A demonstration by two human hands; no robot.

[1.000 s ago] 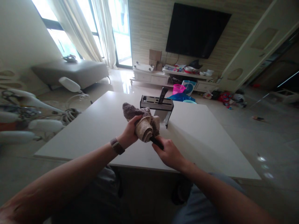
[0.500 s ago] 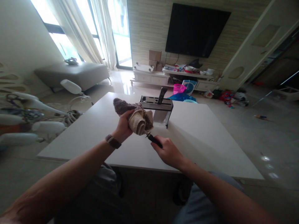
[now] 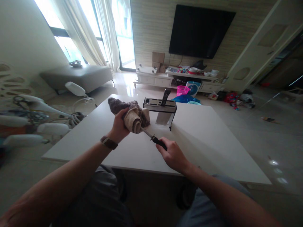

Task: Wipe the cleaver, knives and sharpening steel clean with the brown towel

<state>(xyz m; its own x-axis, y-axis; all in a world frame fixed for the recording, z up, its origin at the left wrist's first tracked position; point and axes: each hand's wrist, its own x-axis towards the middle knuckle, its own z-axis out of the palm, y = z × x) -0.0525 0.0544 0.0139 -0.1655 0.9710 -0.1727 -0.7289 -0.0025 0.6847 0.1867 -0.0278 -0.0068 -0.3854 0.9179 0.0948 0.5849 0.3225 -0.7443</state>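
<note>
- Our left hand (image 3: pixel 120 126) clutches the towel (image 3: pixel 132 119), shifted left in frame.
- Our right hand (image 3: pixel 174 154) grips the black-handled rod (image 3: pixel 147 132): more metal bared, likely mid-wipe.

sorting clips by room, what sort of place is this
Most likely a home's living room: there is a wall-mounted television, a low white cabinet below it, and long pale curtains.

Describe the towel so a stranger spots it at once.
Start at the white table before the television. Over it, the left hand grips the towel. It is bunched, fuzzy, grey-brown and beige, unlike the slotted knife block to its right.
</note>
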